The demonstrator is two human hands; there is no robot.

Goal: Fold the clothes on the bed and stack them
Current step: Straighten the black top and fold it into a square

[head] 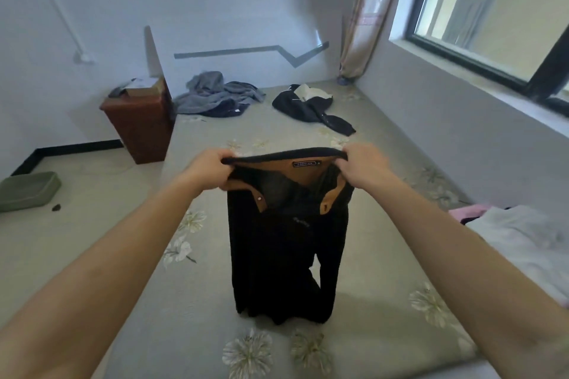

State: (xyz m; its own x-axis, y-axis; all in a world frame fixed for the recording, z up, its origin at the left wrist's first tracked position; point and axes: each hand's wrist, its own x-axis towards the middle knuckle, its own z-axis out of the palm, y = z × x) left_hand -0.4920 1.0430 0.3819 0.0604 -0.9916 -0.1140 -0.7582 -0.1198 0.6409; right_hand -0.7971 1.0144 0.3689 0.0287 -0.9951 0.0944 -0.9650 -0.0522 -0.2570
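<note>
A black shirt (286, 255) with a tan-lined collar hangs in the air over the middle of the bed (369, 317). My left hand (212, 171) grips the collar's left end and my right hand (363, 168) grips its right end. The shirt's hem touches the floral sheet. At the far end of the bed lie a crumpled grey and dark garment (215, 95) and a black-and-white garment (311, 104). Folded white and pink clothes (523, 240) rest at the bed's right edge.
A brown bedside cabinet (138, 123) stands left of the bed with papers on top. A green basin (27, 191) sits on the floor at the left. A window (492, 15) and curtain (366, 15) are on the right wall.
</note>
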